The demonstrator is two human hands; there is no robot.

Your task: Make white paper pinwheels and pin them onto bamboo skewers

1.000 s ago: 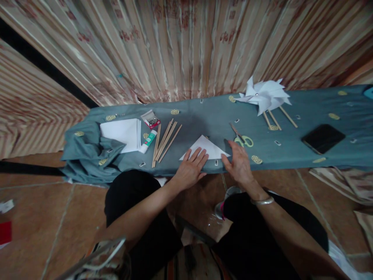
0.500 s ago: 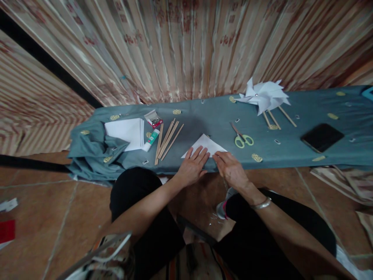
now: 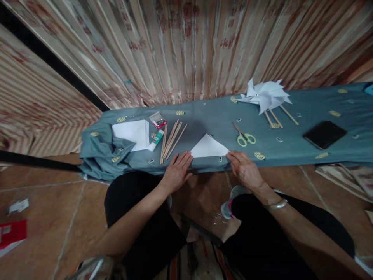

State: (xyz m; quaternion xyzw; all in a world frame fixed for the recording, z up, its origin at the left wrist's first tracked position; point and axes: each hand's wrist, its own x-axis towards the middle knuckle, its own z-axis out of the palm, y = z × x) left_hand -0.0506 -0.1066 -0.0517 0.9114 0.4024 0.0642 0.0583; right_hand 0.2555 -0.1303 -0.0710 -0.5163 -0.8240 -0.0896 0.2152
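Corner to Corner

A white paper triangle (image 3: 209, 147) lies near the front edge of a cloth-covered desk (image 3: 214, 112), between wooden sticks (image 3: 173, 140) and scissors (image 3: 245, 135). The left hand (image 3: 176, 171) touches one corner, fingers outstretched; the right hand (image 3: 244, 169) has fingertips at the other, any pinch unclear.

1. Beige-and-brown striped curtain (image 3: 175, 50), reddish print, pleats all the way across
2. Black pole (image 3: 58, 64) slanting down on the left
3. Brown tile floor (image 3: 43, 210), pale grout
4. Blue-green patterned tablecloth (image 3: 215, 112), kinda dim light

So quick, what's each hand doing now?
Left hand: open, at the left corner of the folded paper.
Right hand: at its right corner; can't tell if it's pinching.
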